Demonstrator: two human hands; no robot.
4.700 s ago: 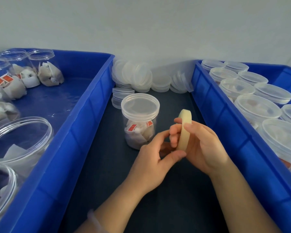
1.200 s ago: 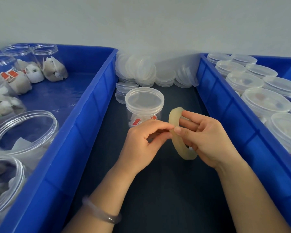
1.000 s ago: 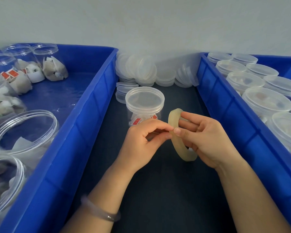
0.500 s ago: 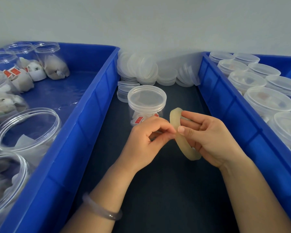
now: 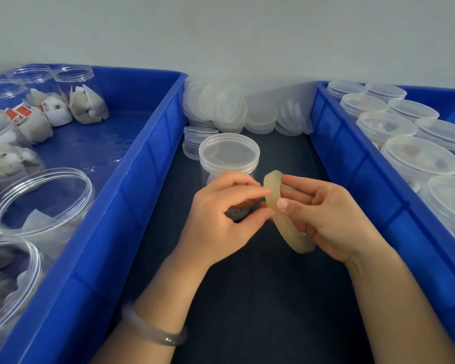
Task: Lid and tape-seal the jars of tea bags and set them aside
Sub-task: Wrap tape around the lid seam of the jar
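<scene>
A clear lidded jar (image 5: pixel 229 156) of tea bags stands on the dark mat between two blue bins; its lower half is hidden behind my left hand. My right hand (image 5: pixel 326 216) grips a pale yellowish roll of tape (image 5: pixel 284 222) on edge, thumb on its outer face and fingers through its hole. My left hand (image 5: pixel 221 219) is just left of the roll, with thumb and forefinger pinched at the roll's outer surface near the top. I cannot make out a free tape end.
The left blue bin (image 5: pixel 132 206) holds several open jars of tea bags (image 5: pixel 40 203). The right blue bin (image 5: pixel 357 179) holds several lidded jars (image 5: pixel 418 158). Loose clear lids (image 5: pixel 221 106) lie piled against the wall behind the jar.
Both hands stay at the roll; my left fingertips keep working at its surface, and the roll has tilted from upright to slanted since the earliest frame. The jar has not moved.
</scene>
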